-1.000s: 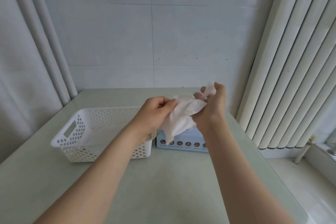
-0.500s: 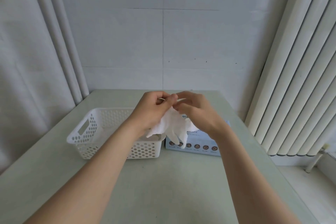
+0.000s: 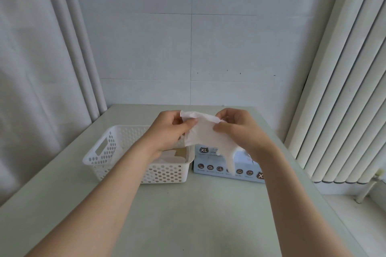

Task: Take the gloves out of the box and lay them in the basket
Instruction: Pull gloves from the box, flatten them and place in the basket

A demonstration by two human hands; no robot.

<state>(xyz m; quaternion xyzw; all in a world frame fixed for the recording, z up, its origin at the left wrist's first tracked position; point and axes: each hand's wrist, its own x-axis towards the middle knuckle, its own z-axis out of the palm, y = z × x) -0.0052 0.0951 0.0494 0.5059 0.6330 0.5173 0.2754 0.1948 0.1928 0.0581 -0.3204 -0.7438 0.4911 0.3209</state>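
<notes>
Glove (image 3: 205, 133) held in air above box (image 3: 219, 168), at 3 o'clock of basket (image 3: 100, 152). L hand (image 3: 169, 131) & R hand (image 3: 240, 129) each pinch cuff (image 3: 198, 115) corner. Judged light, limp, thin; best taken by cuff.

Soft daylight, faint shadows (edges bowed)

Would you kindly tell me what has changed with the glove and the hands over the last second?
The bunched glove is now spread flat: the left hand and right hand drew apart along its cuff. Both still pinch it. The basket and box stayed put.
</notes>
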